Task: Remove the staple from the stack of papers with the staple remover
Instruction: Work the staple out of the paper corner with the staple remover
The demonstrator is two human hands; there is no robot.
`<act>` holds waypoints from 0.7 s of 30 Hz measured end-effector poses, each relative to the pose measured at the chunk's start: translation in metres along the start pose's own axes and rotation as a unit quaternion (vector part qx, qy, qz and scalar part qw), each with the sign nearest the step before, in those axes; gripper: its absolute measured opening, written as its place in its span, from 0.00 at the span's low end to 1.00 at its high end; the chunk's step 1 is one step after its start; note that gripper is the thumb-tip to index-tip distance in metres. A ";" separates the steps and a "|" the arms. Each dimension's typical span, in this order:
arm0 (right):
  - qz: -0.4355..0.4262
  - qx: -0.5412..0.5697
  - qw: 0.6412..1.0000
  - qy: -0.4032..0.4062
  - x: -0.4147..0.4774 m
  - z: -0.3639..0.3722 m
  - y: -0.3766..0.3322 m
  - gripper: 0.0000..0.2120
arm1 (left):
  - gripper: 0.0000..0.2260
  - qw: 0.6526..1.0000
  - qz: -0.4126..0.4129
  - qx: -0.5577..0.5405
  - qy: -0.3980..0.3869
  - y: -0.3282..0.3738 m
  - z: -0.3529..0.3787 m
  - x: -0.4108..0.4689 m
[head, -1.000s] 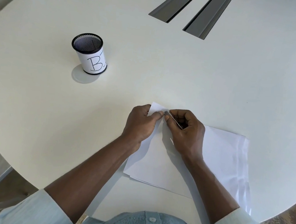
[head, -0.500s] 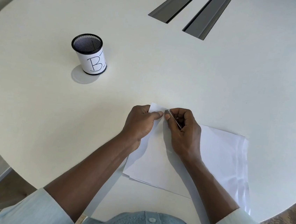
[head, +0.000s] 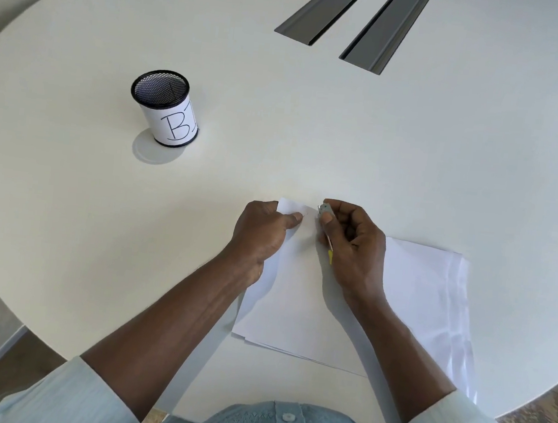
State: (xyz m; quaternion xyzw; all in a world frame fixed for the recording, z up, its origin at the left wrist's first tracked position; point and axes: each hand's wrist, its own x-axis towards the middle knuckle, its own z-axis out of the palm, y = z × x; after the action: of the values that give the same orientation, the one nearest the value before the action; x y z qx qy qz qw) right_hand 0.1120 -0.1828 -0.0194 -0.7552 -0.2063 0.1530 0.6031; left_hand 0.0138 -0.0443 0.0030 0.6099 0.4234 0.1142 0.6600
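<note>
A stack of white papers [head: 299,303] lies on the round white table [head: 314,129] in front of me. My left hand [head: 261,233] pinches the stack's far corner between thumb and fingers. My right hand [head: 353,246] grips a thin metal staple remover [head: 325,210] with a yellow end showing below the thumb; its tip sits just right of that corner, a small gap from my left thumb. The staple itself is too small to make out.
A black mesh pen cup [head: 164,108] with a white label marked "B" stands at the left, well away from my hands. Two grey cable slots [head: 354,19] are set into the table at the far side. The table's curved near edge runs below the papers.
My right hand has pulled the staple remover's tip a little to the right, away from my left thumb and the corner. My left hand keeps its pinch on the papers.
</note>
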 end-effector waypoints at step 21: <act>-0.002 -0.033 0.999 0.011 -0.004 0.005 -0.002 0.04 | 0.12 1.000 0.026 -0.008 -0.004 -0.005 0.000 0.002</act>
State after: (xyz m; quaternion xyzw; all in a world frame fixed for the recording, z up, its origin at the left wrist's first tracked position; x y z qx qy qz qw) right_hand 0.1062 -0.1798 -0.0188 -0.7756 -0.2060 0.1362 0.5809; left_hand 0.0131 -0.0443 -0.0025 0.6160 0.4042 0.1324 0.6630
